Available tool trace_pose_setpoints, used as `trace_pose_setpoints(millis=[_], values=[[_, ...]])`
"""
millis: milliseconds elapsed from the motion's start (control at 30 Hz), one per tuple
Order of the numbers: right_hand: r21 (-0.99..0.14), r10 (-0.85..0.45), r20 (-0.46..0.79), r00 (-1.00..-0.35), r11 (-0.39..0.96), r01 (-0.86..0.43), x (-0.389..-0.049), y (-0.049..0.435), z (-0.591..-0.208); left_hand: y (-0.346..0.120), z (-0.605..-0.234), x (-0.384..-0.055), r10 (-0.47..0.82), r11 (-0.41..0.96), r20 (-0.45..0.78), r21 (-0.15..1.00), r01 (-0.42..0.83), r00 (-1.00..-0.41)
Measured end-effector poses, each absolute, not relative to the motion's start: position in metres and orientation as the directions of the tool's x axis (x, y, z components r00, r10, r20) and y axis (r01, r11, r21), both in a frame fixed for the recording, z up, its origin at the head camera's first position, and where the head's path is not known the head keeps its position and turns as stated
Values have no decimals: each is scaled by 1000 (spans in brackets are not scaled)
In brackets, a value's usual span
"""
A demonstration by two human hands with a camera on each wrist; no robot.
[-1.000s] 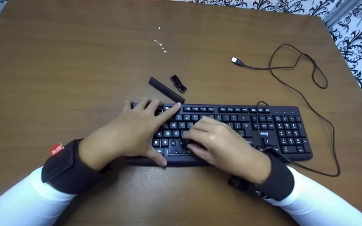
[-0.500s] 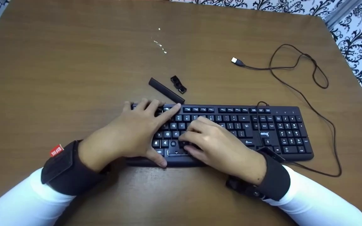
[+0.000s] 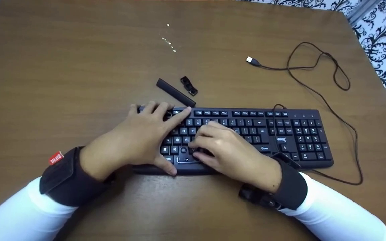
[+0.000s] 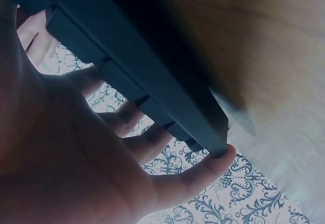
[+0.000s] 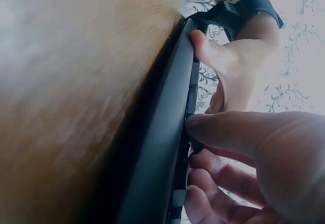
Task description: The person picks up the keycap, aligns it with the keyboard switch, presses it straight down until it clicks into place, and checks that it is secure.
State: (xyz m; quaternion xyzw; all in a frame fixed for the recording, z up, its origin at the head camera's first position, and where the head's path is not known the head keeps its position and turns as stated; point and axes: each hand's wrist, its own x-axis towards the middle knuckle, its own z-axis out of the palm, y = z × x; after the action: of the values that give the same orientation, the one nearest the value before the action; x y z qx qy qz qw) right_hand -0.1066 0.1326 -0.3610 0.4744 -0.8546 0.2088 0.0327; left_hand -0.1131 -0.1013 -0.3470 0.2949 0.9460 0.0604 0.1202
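A black keyboard (image 3: 300,157) lies on the table. My left hand (image 3: 139,137) is spread over its left end, thumb at the front edge and fingers reaching the back edge; the left wrist view shows a fingertip at the keyboard's corner. My right hand (image 3: 226,147) is bent over the lower middle rows and pinches a small dark keycap (image 5: 197,146) between thumb and finger, mostly hidden from above. The space bar's slot (image 3: 188,160) is bare. A black space bar (image 3: 176,92) lies behind the keyboard, with several small loose keycaps (image 3: 189,86) beside it.
The keyboard's cable (image 3: 356,147) loops over the right side of the table, ending in a USB plug (image 3: 253,61). Part of it crosses the keys. Pale specks (image 3: 169,43) mark the wooden table (image 3: 79,67) farther back.
My right hand has shifted slightly left along the keys, its fingers still bent at the same spot. My left hand holds its place. The head view has tilted a little.
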Motion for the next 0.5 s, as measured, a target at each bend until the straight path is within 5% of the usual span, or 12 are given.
trace_pose_setpoints(millis=[500], values=[[-266, -808, 255, -531, 469, -842, -104, 132, -358, -103, -345, -113, 572, 818, -186, 191, 542, -799]])
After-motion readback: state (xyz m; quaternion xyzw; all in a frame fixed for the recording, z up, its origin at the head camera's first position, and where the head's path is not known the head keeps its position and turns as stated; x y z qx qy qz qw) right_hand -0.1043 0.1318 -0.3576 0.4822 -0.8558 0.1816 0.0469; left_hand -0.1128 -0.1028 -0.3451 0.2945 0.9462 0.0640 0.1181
